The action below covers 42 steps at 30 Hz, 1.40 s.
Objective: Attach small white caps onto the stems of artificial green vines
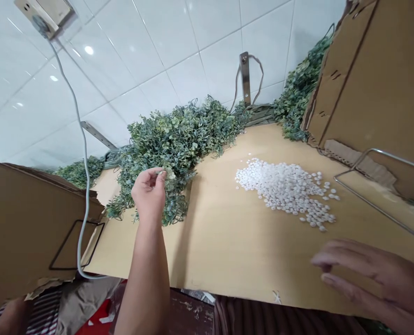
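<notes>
My left hand (150, 186) is closed, thumb and fingertips pinched on a pale green sprig of artificial leaves (170, 173). It is held right in front of a large heap of artificial greenery (179, 135), whose leaves partly merge with the sprig. Over the front right of the board, my right hand (374, 274) hovers slightly blurred, fingers curved and thumb apart, with nothing visible between them. Beyond that hand lies a spread pile of small white button-like pieces (283, 188) on the tan board (227, 246).
Cardboard boxes stand at left (25, 228) and right (384, 83). A wire frame (374, 200) juts over the board's right side. A grey cable (84, 163) hangs from a wall socket (49, 14). More greenery (304, 83) lies back right. Striped clothing (46, 307) shows lower left.
</notes>
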### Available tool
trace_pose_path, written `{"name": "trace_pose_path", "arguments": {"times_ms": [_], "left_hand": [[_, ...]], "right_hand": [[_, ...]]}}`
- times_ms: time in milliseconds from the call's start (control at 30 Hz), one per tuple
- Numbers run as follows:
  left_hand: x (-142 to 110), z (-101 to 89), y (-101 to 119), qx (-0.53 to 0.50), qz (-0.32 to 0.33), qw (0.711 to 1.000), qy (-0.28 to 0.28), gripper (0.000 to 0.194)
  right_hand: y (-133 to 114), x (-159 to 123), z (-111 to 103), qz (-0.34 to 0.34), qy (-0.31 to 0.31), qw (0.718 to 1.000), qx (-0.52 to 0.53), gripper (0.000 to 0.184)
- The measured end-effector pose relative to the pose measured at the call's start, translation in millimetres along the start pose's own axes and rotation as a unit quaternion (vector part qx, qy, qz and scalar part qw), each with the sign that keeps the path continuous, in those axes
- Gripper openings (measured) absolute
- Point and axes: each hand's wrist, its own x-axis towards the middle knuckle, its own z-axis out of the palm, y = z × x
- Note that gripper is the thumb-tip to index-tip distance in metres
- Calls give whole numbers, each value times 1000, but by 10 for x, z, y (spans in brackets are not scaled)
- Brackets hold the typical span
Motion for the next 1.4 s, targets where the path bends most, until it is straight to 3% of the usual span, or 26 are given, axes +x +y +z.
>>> {"name": "trace_pose_path", "arguments": {"times_ms": [67, 133, 233, 333, 400, 500, 600, 667, 733, 800, 933, 1067, 1167, 1267, 1400], "left_hand": [[86, 23, 31, -100, -51, 992, 58, 11], [219, 24, 63, -214, -114, 965, 95, 7], [430, -24, 119, -323, -176, 925, 92, 11], [504, -55, 182, -321, -152, 933, 55, 13], [416, -20, 225, -296, -125, 947, -1, 16], [86, 119, 295, -267, -119, 950, -113, 27], [-357, 279, 365, -250, -150, 922, -255, 30], [-623, 341, 396, -251, -160, 893, -337, 28], [-814, 354, 396, -252, -138, 867, -408, 25], [-919, 326, 347, -234, -83, 863, -440, 20], [-936, 209, 89, -95, 69, 914, -388, 32], [-863, 103, -233, 84, 164, 917, -354, 45], [-790, 89, -391, 163, 180, 914, -324, 49], [-704, 124, -472, 220, 183, 902, -322, 45], [-558, 153, -551, 312, 146, 888, -304, 42]], "right_hand": [[-110, 119, 28, 17, -42, 998, 34, 29], [-122, 169, 40, 43, -47, 997, 51, 32], [-6, 133, 12, 63, -55, 996, 45, 29], [76, 120, -28, 64, -86, 993, 49, 24], [27, 197, -17, 79, -81, 991, 64, 25], [-167, 454, 111, 69, -92, 988, 107, 24], [-365, 788, 373, 8, -85, 985, 151, 28], [-448, 979, 576, -21, -62, 986, 151, 46], [-489, 1104, 747, -43, -26, 989, 137, 55], [-496, 1151, 849, -71, -32, 987, 139, 45], [-415, 1086, 822, -26, -70, 984, 160, 17], [-261, 994, 641, 74, -23, 972, 222, 17], [-199, 948, 520, 140, 23, 954, 264, 23], [-201, 895, 434, 177, 28, 936, 302, 30], [-192, 780, 314, 229, 60, 911, 338, 42]]}}
